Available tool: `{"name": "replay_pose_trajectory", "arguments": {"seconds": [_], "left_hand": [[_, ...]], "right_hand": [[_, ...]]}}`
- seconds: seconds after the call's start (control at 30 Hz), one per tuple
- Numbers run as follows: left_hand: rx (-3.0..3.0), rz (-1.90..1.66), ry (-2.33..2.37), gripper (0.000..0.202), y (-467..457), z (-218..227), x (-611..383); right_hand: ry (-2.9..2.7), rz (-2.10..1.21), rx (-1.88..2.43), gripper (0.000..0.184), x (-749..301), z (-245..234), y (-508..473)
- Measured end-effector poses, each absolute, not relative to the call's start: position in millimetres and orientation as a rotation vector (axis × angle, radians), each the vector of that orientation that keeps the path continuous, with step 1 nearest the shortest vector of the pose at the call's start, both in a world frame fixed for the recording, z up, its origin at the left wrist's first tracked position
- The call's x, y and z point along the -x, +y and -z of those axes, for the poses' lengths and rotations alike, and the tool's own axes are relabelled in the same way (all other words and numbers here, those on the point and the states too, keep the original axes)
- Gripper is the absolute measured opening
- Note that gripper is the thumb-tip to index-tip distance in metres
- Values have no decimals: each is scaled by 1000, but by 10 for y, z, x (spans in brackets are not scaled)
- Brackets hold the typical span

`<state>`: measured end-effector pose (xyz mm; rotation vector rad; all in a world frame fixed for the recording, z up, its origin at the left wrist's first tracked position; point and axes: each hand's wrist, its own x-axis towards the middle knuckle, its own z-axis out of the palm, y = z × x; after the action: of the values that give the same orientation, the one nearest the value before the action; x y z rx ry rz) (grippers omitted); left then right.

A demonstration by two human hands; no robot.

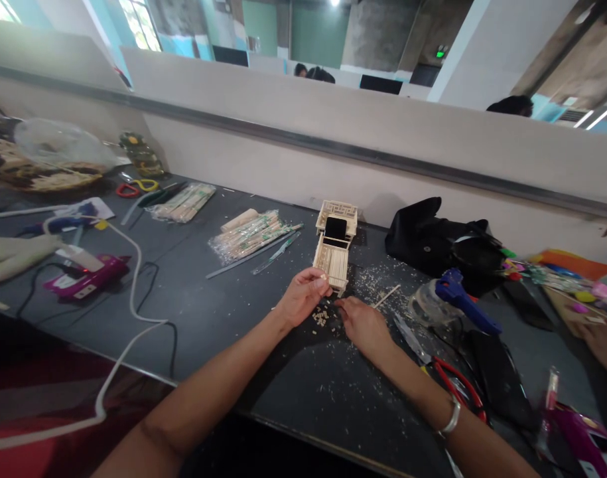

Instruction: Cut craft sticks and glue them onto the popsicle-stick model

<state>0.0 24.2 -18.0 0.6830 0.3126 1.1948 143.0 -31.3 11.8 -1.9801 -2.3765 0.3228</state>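
A small wooden model (334, 262) made of sticks, with a slatted bed and a latticed far end, stands on the dark table; a black block (336, 230) sits across its middle. My left hand (304, 297) is at the model's near left corner, thumb and fingers pinching a small pale piece. Close to the near right end, my right hand (363, 326) rests low with its fingers drawn together; what they hold, if anything, is hidden. Between both hands lies a pile of small cut wooden bits (321, 317). A thin stick (387, 296) lies beyond my right hand.
Bagged wooden sticks (253, 234) lie left of the model. At right are a blue glue gun (462, 299) on a transparent jar, red-handled pliers (457, 382) and a black bag (442, 239). A white cable (134, 285) crosses the left side. Another person's hand (604, 342) shows far right.
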Motion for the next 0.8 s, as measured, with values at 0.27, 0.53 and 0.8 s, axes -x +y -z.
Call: {"name": "replay_pose_trajectory", "arguments": {"seconds": [0.27,0.53,0.8], "left_hand": [[-675,-1175,320,29,234,173,-16],[-668,-1171,303,29,241,195,-20],[-663,-1154,335,31,239,202,-16]], "right_hand": [[-2312,-314,2000,32,-1423,4,-312],[-2311,-303,1939,35,-1448,86,-301],[-2470,-188,1832,44,-1362,82,-268]]}}
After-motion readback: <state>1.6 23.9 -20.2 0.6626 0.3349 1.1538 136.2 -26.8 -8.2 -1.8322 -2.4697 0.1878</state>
